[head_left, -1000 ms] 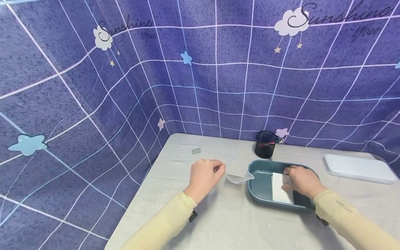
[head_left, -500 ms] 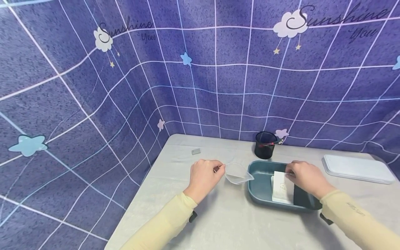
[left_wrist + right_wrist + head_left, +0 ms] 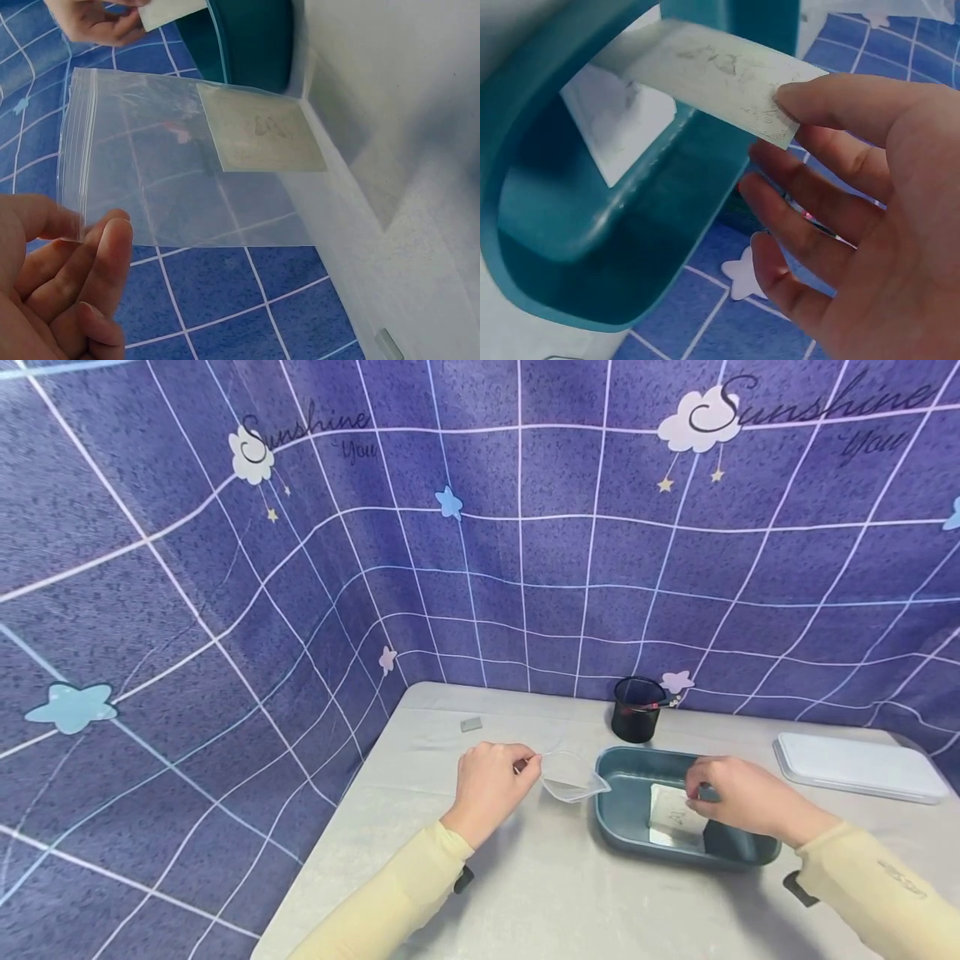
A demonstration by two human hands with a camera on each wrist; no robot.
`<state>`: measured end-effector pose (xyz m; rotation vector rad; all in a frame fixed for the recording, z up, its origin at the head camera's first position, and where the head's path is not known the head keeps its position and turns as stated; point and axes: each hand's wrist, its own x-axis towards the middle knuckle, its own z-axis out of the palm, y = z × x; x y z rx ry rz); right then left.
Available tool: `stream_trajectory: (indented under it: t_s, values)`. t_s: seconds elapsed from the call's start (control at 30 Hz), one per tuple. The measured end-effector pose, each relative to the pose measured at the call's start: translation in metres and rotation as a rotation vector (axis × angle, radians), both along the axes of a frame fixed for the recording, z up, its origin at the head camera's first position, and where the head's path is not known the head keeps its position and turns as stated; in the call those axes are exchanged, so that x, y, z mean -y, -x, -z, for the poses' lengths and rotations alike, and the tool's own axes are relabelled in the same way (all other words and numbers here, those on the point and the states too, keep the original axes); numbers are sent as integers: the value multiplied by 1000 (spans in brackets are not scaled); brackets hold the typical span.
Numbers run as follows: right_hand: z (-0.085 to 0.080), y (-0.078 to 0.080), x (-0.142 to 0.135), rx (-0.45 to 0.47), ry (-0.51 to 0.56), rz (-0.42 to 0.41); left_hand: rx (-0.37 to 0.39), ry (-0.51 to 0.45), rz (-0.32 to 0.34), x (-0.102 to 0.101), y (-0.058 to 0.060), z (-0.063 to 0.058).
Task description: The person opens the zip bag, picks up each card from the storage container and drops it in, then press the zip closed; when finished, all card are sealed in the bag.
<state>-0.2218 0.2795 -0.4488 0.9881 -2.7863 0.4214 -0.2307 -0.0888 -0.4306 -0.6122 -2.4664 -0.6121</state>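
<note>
Zip bag: clear, hanging from its zip strip between the left hand and the tray, above the table; whether its mouth stands apart is hard to tell.
Bagged card: pale, apparently inside, at the end away from the zip.
Left hand: thumb and fingertips pinched together on the bag's zip edge, near a corner.
Right hand: thumb on top and fingers beneath, clamped on one end of the pale card; the other fingers are spread loosely.
Pale card: tilted over the tray, its gripped end raised; whether its far end touches anything cannot be told.
Teal tray: on the table, right of the bag, with a white sheet lying in it below the pale card.
Good card handling: the pinch is best kept near the edge, firm but light, since thin stock should bend; raising the card clear of the rim before moving sideways would avoid a snag, and a check that only one sheet is held seems wise.
Good bag handling: a steady pinch on one lip only would let the film part; squeezing both lips would likely keep it flat.
Patterned backdrop: "Sunshine You" reads twice, beside clouds.
Card marks: dark strokes on both cards, too faint to read.
Right sleeve: small lettering, blurred; no brand legible.
</note>
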Motion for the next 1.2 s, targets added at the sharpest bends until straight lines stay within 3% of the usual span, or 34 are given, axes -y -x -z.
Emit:
stream_trajectory:
  t_s: [0.1,0.23,0.47,0.67,0.9,1.2]
  values:
    - [-6,-3,5,-32,18,-28,6,3,-6,0,0,1]
    - [-14,-6,16,-150,81,-52,3,9,-8,0,1,2]
    - [-33,-13,36,-351,150,-19,-7,9,-5,-1,1,2]
    - [-52,-21,54,-443,221,5,-50,0,7,-2,0,1]
    - [-71,-32,77,-521,334,-38,-44,10,3,-2,2,2]
    - [-72,-41,106,-593,455,-129,-29,13,2,-3,3,2]
